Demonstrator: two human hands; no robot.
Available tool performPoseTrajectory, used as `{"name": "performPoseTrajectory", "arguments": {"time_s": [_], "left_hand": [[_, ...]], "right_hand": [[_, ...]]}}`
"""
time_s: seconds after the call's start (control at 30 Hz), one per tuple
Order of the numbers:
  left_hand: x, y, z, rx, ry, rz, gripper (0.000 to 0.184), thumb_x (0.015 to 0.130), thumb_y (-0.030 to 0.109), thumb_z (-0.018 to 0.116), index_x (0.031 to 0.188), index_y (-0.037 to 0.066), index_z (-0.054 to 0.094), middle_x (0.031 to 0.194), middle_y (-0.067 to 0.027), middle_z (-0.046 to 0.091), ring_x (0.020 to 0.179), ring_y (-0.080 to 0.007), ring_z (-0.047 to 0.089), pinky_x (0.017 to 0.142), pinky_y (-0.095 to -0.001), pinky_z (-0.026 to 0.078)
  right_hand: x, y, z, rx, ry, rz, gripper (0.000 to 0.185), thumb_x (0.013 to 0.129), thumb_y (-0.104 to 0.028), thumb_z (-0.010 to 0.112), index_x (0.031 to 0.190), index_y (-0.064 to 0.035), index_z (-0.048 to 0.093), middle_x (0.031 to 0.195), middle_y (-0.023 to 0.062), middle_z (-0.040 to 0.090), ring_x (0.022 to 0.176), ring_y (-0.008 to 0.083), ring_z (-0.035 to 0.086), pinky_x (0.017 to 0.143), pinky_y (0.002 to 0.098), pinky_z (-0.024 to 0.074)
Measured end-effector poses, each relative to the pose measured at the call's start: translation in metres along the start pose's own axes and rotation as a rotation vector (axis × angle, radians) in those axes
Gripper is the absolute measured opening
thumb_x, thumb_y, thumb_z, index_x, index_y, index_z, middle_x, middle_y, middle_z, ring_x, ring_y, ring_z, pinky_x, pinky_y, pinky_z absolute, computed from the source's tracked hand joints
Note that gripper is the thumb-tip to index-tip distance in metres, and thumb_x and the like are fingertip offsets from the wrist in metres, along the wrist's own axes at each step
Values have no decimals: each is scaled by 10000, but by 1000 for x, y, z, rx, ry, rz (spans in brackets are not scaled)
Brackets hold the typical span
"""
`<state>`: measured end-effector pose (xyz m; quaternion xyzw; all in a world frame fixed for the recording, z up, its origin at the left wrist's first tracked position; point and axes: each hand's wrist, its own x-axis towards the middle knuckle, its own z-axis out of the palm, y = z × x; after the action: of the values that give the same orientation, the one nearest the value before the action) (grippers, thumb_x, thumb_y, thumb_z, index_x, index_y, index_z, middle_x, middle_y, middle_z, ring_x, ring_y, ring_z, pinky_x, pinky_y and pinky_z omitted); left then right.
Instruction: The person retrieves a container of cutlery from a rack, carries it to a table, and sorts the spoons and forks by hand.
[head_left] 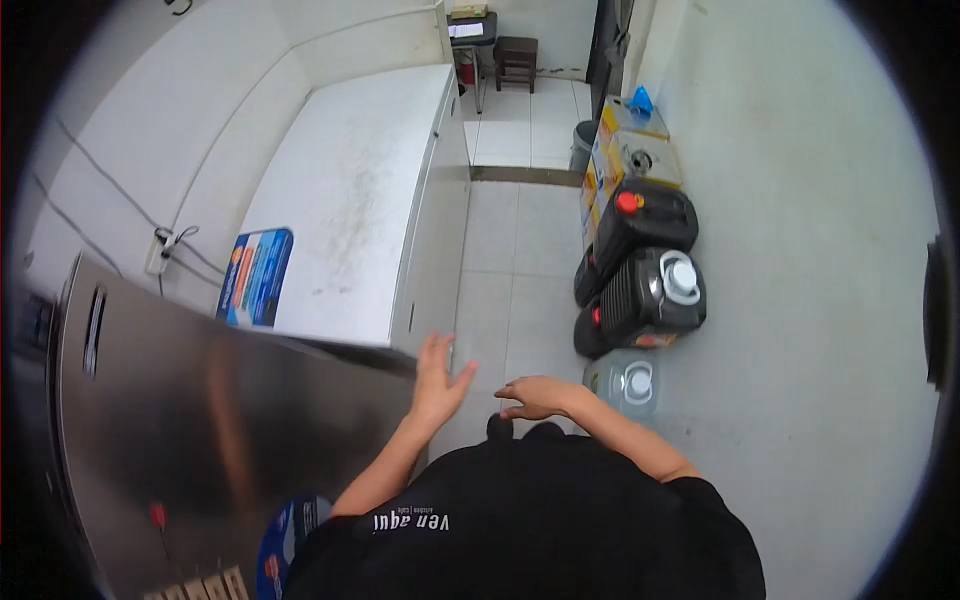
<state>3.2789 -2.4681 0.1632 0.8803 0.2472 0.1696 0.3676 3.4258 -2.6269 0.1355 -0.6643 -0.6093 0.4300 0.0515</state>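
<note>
Lower centre: left hand [432,388], fingers spread, near the freezer [345,180] (upper left); right hand [538,397], near the clear jug [606,378] (lower right). Both empty, apart. A careless swing could tip the jug or strike the freezer's corner.

So the left hand [434,388] is around 7 o'clock, open, near the corner of a long white cabinet [350,170] that runs up to 11. Right hand [536,397] is open too, about 5 o'clock, closest to a clear jug [622,380] at 4. Black jugs [650,215] sit at 2 to 3, shiny steel door [200,420] at 8, little brown stool [516,62] up at 12.
</note>
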Motion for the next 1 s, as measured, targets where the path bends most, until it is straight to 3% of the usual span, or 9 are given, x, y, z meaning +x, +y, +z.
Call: {"name": "performPoseTrajectory", "arguments": {"time_s": [0.23,0.33,0.4,0.47,0.5,0.6,0.73,0.9,1.0], "left_hand": [[293,109,60,-155,-39,619,633,833,357,673,1323,34,434,1455,-264,250,1345,-448,261,1081,-504,267],[389,120,106,-214,-65,803,616,851,404,627,1338,69,453,1470,-249,262,1375,-436,220,1105,-509,212],[467,121,129,-202,-89,910,595,869,433,593,1352,109,464,1481,-232,273,1390,-421,208,1126,-499,168],[539,102,149,102,-96,1011,535,900,463,514,1344,165,499,1481,-169,324,1407,-374,202,1139,-522,78],[573,96,147,106,-95,1008,535,900,463,514,1344,165,499,1481,-169,324,1407,-374,202,1139,-522,78],[678,68,139,126,4,989,527,871,440,559,1347,223,502,1477,-94,364,1420,-322,198,1136,-529,30],[805,10,157,271,148,877,515,886,466,518,1339,221,505,1510,-128,283,1426,-345,158,1097,-619,-4],[973,-63,196,503,127,676,626,843,445,580,1410,238,412,1546,-124,176,1432,-373,87,1007,-738,75],[1076,-79,206,358,-73,52,828,775,403,671,1444,86,300,1527,-262,60,1394,-481,86,954,-765,165]], "right_hand": [[42,151,-203,327,203,-11,544,888,-408,573,1308,-69,503,1170,235,591,1062,367,582,950,437,431],[99,239,-273,471,544,-202,649,904,-532,492,1336,-47,465,1223,223,565,1093,344,560,1016,426,364],[177,286,-318,1587,632,-834,514,996,-447,333,1419,-156,305,1296,123,483,1100,319,539,885,454,480],[185,283,-408,1521,555,-829,693,912,-621,276,1434,-166,303,1350,159,450,1154,372,501,911,523,441],[189,286,-448,1443,480,-793,881,828,-796,218,1448,-177,302,1403,195,418,1209,425,464,936,592,401],[247,341,-532,1487,302,-1062,917,832,-792,230,1477,-141,263,1495,224,255,1332,462,277,1076,573,220],[240,374,-683,2086,106,-625,794,903,-671,313,1369,-37,420,1325,188,498,1194,320,487,1063,421,288],[277,455,-824,1646,694,-515,872,894,-711,123,1409,-57,381,1448,177,372,1304,296,388,1085,436,272],[288,506,-910,1518,686,-632,804,928,-653,168,1403,-43,388,1466,161,355,1346,309,347,1074,423,270]]}}
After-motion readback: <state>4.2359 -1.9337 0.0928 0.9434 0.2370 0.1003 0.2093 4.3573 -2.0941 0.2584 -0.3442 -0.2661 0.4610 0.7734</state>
